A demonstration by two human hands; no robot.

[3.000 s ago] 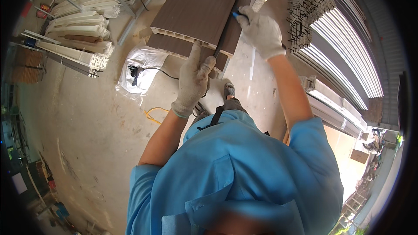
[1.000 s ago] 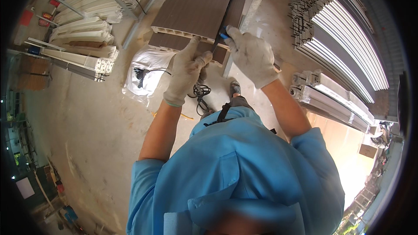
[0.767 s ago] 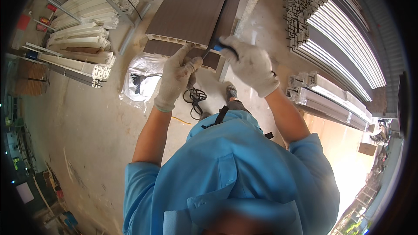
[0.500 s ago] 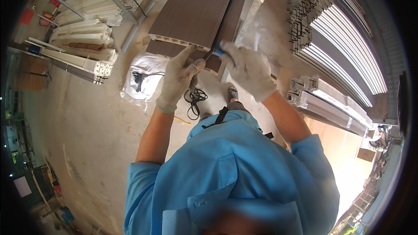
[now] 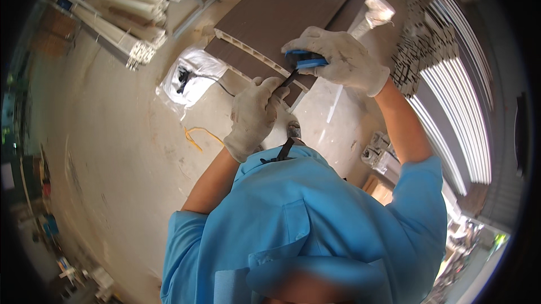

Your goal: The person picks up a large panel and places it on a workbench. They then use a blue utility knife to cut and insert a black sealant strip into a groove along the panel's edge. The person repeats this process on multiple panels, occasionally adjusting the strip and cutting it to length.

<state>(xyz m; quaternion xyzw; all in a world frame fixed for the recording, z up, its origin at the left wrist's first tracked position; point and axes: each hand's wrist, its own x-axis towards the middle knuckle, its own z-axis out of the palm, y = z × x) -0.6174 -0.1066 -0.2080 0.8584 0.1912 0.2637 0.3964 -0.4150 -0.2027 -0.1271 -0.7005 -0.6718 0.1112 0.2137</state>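
My left hand (image 5: 252,118), in a pale work glove, is closed around the lower end of a narrow black strip (image 5: 289,80). The strip slants up to a blue-and-black object (image 5: 310,60) gripped in my gloved right hand (image 5: 345,60); its exact kind is hidden by the fingers. Both hands are held in front of the near ends of stacked dark brown panels (image 5: 265,8), whose cut ends show pale hollow cells. A second brown panel (image 5: 236,56) lies under the top one and sticks out toward me.
A clear plastic bag (image 5: 194,87) with a black cord sits left of the panels. A yellow strap (image 5: 194,138) lies on the concrete floor. Long wrapped profiles (image 5: 138,50) are stacked at far left, light and dark lengths (image 5: 451,101) at right.
My right hand has moved up and turned, bringing the blue-and-black object into fuller view. My left hand has shifted right and slightly down. The whole view has swung.
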